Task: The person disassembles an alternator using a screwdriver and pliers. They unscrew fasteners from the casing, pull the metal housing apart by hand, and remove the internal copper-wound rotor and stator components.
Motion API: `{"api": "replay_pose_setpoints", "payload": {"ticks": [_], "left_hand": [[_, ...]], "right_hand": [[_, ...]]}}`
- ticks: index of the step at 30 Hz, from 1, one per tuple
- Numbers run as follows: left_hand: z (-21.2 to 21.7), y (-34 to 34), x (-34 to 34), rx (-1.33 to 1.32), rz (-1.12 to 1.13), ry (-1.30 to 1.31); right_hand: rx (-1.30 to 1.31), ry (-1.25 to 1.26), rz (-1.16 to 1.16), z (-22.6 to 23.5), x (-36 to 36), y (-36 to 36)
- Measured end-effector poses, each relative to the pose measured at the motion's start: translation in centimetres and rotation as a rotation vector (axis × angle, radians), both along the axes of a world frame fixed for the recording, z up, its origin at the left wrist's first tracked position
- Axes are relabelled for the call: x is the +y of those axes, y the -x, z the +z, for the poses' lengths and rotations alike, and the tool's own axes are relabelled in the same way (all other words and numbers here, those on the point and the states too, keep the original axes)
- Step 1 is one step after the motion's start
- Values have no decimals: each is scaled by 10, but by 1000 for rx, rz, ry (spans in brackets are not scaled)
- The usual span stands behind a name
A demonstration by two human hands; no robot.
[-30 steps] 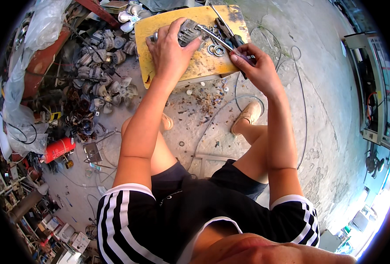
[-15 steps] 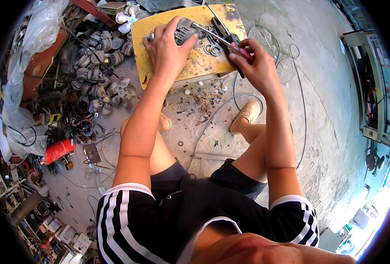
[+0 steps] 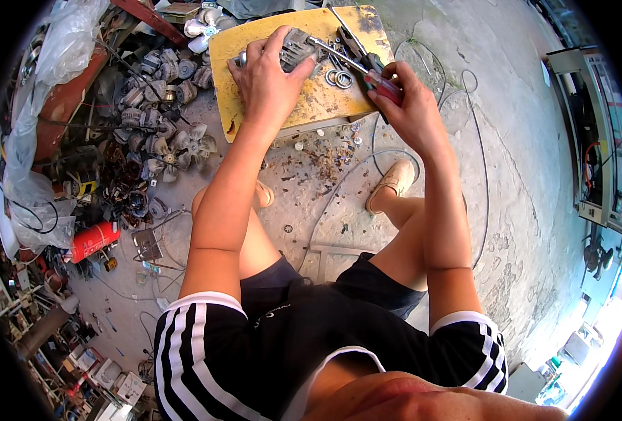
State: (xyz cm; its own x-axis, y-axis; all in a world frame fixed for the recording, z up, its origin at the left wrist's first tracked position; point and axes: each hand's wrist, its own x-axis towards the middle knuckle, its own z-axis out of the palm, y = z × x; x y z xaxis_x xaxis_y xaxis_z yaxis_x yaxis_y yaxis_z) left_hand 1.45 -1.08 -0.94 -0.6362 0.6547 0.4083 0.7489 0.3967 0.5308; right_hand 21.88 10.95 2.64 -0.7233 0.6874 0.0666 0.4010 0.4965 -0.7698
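Note:
My left hand (image 3: 269, 81) presses down on a small grey metal motor (image 3: 293, 52) that lies on a worn yellow board (image 3: 325, 105) on the concrete floor. My right hand (image 3: 409, 105) grips the red handle of a screwdriver (image 3: 353, 64). Its long shaft slants up and left, with the tip at the motor's right side. Metal rings (image 3: 335, 76) lie on the board between my hands. A dark tool (image 3: 353, 43) rests on the board behind the screwdriver.
A heap of old motors and fan parts (image 3: 160, 133) fills the floor at left, beside a red canister (image 3: 93, 240) and plastic bags (image 3: 37, 126). Screws and debris (image 3: 325, 151) lie before the board. Thin wire (image 3: 479, 140) loops at right. A cabinet (image 3: 598, 140) stands far right.
The view has shifted slightly. My right hand and the screwdriver have moved a little down and right, while my left hand has stayed on the motor.

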Motion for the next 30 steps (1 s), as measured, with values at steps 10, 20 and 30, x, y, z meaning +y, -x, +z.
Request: {"api": "replay_pose_setpoints", "payload": {"ticks": [10, 20, 30], "left_hand": [[-2, 0, 0, 41, 4, -1], [-1, -1, 0, 11, 13, -7], [2, -2, -1, 35, 8, 19]], "right_hand": [[-38, -177, -3, -6, 2, -4], [-137, -85, 6, -16, 5, -3], [-28, 67, -24, 6, -2, 1]]}}
